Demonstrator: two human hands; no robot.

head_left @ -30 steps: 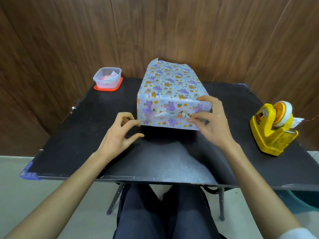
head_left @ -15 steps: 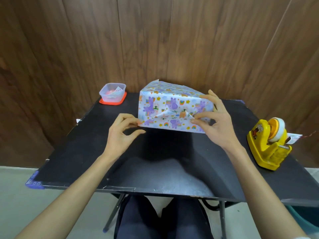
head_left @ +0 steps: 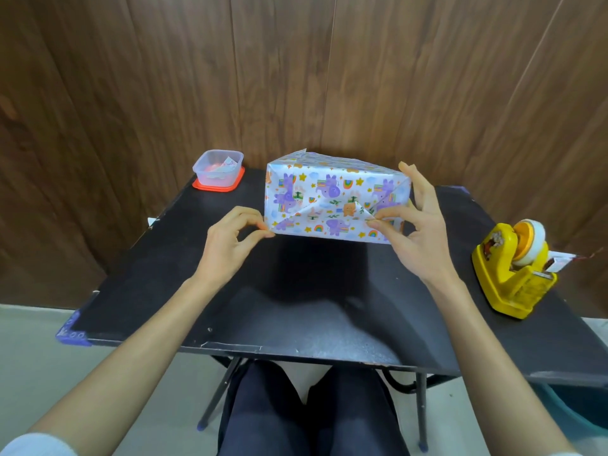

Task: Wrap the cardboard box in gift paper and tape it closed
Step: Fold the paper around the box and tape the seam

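Now | left hand pinches gift paper at near-left corner | right hand pinches near-right flap, other fingers splayed | best: crease both folds tight before taping

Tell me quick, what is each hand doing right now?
Left hand: pinches the gift paper at its near left corner.
Right hand: pinches a fold of the gift paper near the right corner, other fingers spread.
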